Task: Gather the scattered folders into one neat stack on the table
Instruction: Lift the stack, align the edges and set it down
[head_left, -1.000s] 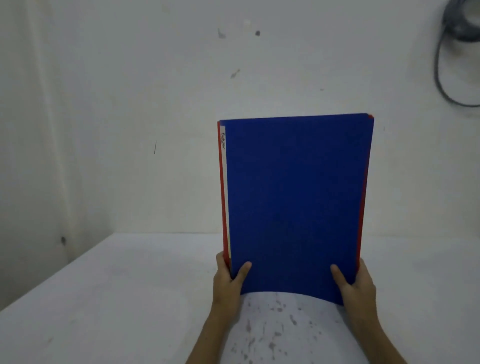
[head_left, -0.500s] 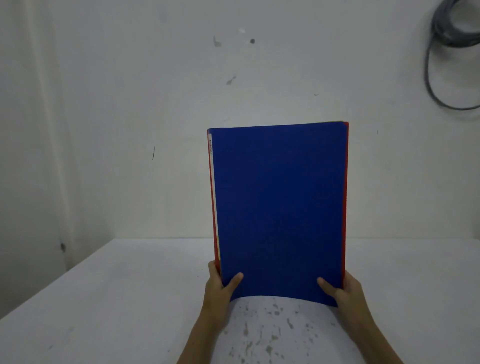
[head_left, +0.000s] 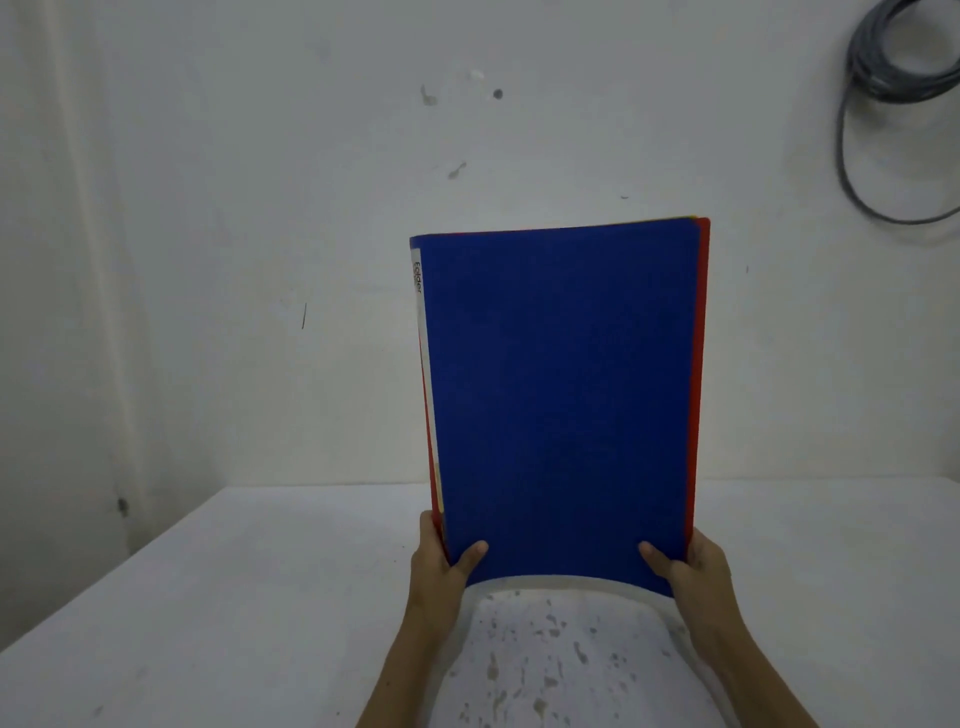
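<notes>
Both hands on the bundle of folders (head_left: 561, 405), standing it upright in front of me over the white table (head_left: 208, 597). My left hand (head_left: 439, 566) is clamped on the lower left corner, thumb across the blue front cover, fingers behind and hidden. My right hand (head_left: 693, 571) does the same on the lower right corner. So both grips are closed on the bundle, pinching it front to back.

The blue folder (head_left: 561, 364) faces me. A red folder edge (head_left: 702, 364) shows along the right side and a sliver of red down the left. There's a hint of yellow at the top right corner, too thin to be sure. A white spine label strip (head_left: 423, 364) runs down the left edge. I can't count how many folders are in the bundle.

Held vertical like this, most likely to square the edges: the low corner grip leaves the sheets free to settle level. The bottom edge bows upward in the middle, so the covers are floppy and I'm squeezing inward a bit. Whether the bottom touches the table I can't tell; it looks just above it.

No loose folders visible on the table, only grey stains (head_left: 540, 654) near me. My guess is gathering is done and what's left is levelling and laying the stack flat. Risk: the rear folders slipping sideways when I tilt it down.
</notes>
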